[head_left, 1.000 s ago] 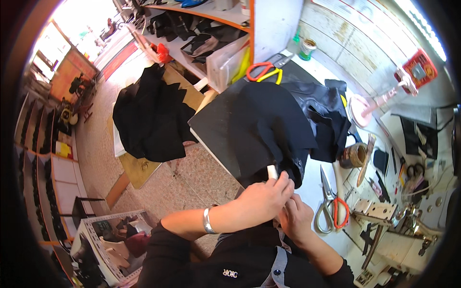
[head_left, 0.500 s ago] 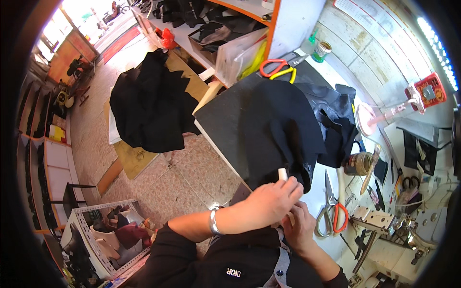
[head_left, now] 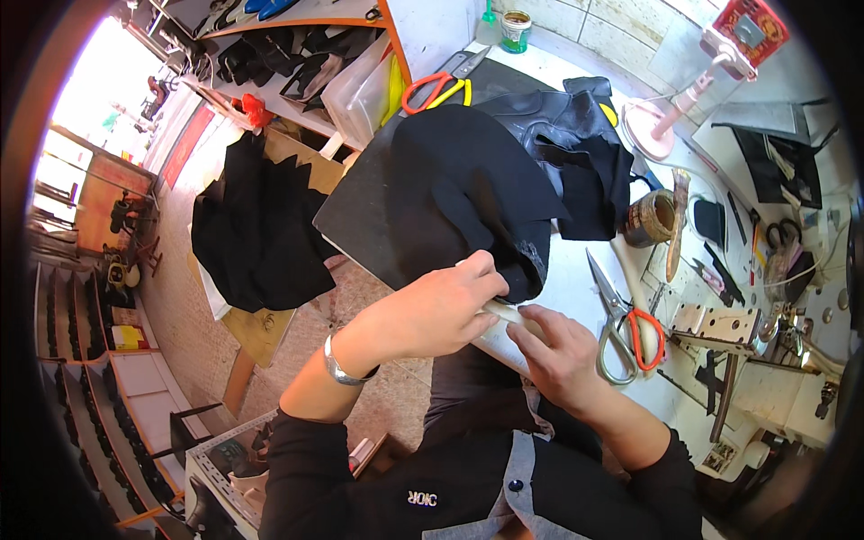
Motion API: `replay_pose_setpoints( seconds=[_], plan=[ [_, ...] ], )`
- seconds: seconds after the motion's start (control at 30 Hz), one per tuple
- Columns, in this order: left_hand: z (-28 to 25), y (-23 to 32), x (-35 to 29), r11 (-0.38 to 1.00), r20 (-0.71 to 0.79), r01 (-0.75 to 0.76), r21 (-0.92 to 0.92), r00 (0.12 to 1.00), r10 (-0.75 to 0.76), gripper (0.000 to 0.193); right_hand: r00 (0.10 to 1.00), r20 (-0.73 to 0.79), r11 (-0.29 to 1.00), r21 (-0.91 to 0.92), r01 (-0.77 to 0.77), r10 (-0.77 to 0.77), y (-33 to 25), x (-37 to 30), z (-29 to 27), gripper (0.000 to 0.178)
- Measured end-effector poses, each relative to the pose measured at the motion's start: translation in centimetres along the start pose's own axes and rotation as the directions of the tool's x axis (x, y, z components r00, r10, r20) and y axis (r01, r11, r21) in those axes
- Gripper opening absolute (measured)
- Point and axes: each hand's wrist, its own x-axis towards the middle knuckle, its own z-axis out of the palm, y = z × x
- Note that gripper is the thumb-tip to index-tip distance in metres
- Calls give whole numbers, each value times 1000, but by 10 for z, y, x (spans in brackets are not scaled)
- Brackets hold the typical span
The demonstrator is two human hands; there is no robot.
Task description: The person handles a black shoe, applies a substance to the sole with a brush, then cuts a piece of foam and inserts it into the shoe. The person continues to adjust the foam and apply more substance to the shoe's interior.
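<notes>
A narrow white strip (head_left: 504,312) stretches between my two hands at the near edge of the work table. My left hand (head_left: 450,304), with a silver bracelet at the wrist, is closed on the strip's left part. My right hand (head_left: 560,353) has its fingers bent and pinched at the strip's right end. Right above them lies a large black fabric piece (head_left: 459,162), its folded near edge bunched beside my left fingertips. What else my left fingers cover is hidden.
Right of my hands lie orange-handled scissors (head_left: 621,319). An open jar (head_left: 650,218) with a brush (head_left: 677,225) on it stands beyond. Red-and-yellow shears (head_left: 441,85) lie at the far edge. More black fabric (head_left: 256,229) rests at left. A machine (head_left: 747,333) is at right.
My hands have moved apart and the white strip now spans between them. My view has shifted, and both hands appear higher, closer to the black fabric's near edge.
</notes>
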Motion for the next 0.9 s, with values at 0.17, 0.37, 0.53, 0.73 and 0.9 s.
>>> replay_pose_setpoints(
  seconds=[0.17,0.37,0.53,0.73,0.9],
  plan=[
    [-12,3,-3,996,-4,46,-83,999,-46,33,991,-68,994,-1,113,-112,6,10,-5,31],
    [-29,-2,0,999,-126,6,-36,992,-10,26,970,-127,978,-40,203,-207,8,41,-15,26],
    [-32,-2,3,992,-187,36,-120,981,-59,17,951,-164,964,-80,253,-263,4,60,-24,26],
    [-23,-1,8,989,-156,70,-132,984,-90,17,895,-274,934,-157,321,-353,-5,74,-22,12],
    [-21,-2,7,986,-228,32,-163,971,-69,18,949,-226,974,6,228,-221,-2,70,-30,16]
  ],
)
